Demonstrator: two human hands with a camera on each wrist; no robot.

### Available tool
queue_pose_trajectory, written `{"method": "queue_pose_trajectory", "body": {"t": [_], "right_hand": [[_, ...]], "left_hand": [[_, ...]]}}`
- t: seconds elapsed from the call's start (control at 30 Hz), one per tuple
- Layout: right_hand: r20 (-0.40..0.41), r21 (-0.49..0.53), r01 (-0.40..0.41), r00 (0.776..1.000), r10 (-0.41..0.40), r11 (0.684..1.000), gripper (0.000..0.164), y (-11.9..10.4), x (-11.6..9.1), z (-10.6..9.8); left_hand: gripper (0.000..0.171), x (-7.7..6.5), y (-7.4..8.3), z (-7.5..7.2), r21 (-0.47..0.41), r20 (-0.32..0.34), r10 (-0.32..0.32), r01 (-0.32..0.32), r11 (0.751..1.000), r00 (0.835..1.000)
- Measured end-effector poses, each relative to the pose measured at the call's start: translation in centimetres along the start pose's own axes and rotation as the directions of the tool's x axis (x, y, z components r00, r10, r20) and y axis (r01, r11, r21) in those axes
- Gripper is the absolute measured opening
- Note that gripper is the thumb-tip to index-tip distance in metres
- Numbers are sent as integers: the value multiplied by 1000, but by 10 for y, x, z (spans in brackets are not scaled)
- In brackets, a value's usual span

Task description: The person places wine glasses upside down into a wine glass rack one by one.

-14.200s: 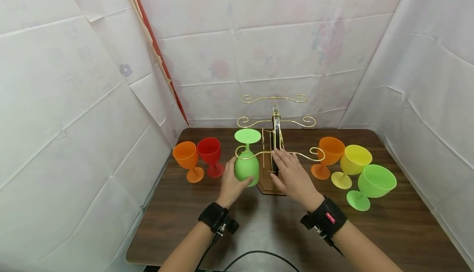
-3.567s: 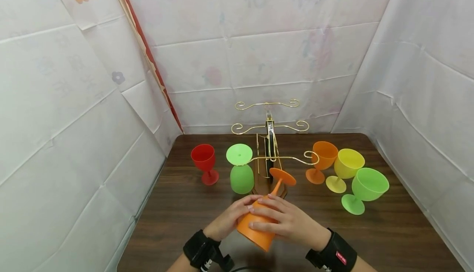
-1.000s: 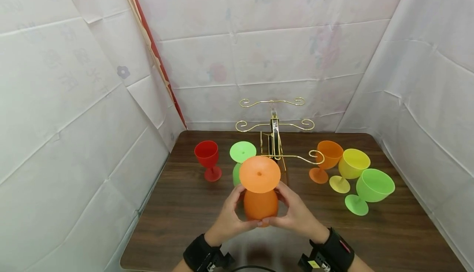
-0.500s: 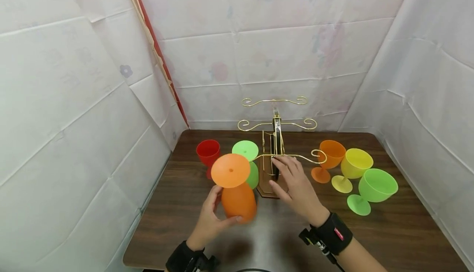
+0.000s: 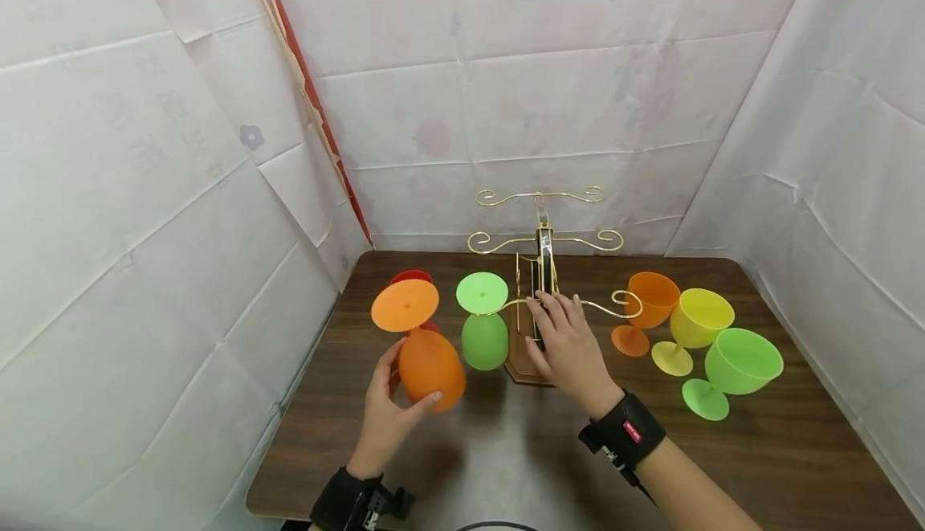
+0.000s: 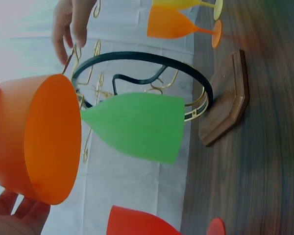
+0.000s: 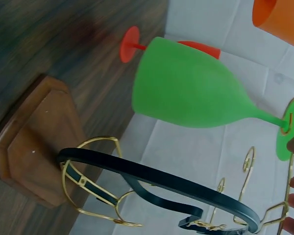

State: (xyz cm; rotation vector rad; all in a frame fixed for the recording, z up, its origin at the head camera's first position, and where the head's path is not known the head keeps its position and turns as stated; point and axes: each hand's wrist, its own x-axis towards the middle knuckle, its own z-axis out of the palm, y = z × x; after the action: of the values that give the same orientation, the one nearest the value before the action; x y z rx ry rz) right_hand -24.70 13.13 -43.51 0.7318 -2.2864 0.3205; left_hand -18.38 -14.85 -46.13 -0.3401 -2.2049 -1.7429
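My left hand (image 5: 389, 418) grips an orange goblet (image 5: 432, 370) by its bowl, upside down with the foot up. In the left wrist view its open mouth shows close to the camera. My right hand (image 5: 571, 354) rests its fingertips on the front wire arm of a gold and black goblet rack (image 5: 545, 262), thumb spread away. From that arm's left side a green goblet (image 5: 485, 344) hangs upside down by its foot, its bowl above the table. A red goblet (image 5: 412, 275) stands behind the held orange one, mostly hidden in the head view.
On the right of the table stand another orange goblet (image 5: 653, 300), a yellow goblet (image 5: 699, 318) and a light green goblet (image 5: 744, 361), all upright. The rack's wooden base (image 6: 230, 98) sits mid-table. White sheets enclose the back and sides.
The green goblet, earlier in my left hand, now hangs on the rack. The orange goblet, lately in both hands, has moved left in the left hand alone; my right hand has gone to the rack.
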Motion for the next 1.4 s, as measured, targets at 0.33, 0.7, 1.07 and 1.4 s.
{"method": "queue_pose_trajectory", "body": {"t": [0.33, 0.7, 1.07, 1.4], "right_hand": [[17, -25, 12, 1000, -12, 1000, 53, 5, -1, 3], [50, -63, 24, 999, -21, 998, 51, 4, 5, -4], [58, -40, 12, 998, -10, 999, 50, 3, 2, -2], [30, -48, 17, 999, -16, 999, 50, 2, 2, 1]], "left_hand": [[79, 28, 6, 1, 32, -46, -38, 39, 999, 998], [78, 67, 17, 5, 13, -111, -92, 94, 995, 990], [82, 114, -16, 19, -5, -56, -113, 113, 994, 992], [82, 145, -38, 31, 163, -8, -86, 86, 983, 996]]}}
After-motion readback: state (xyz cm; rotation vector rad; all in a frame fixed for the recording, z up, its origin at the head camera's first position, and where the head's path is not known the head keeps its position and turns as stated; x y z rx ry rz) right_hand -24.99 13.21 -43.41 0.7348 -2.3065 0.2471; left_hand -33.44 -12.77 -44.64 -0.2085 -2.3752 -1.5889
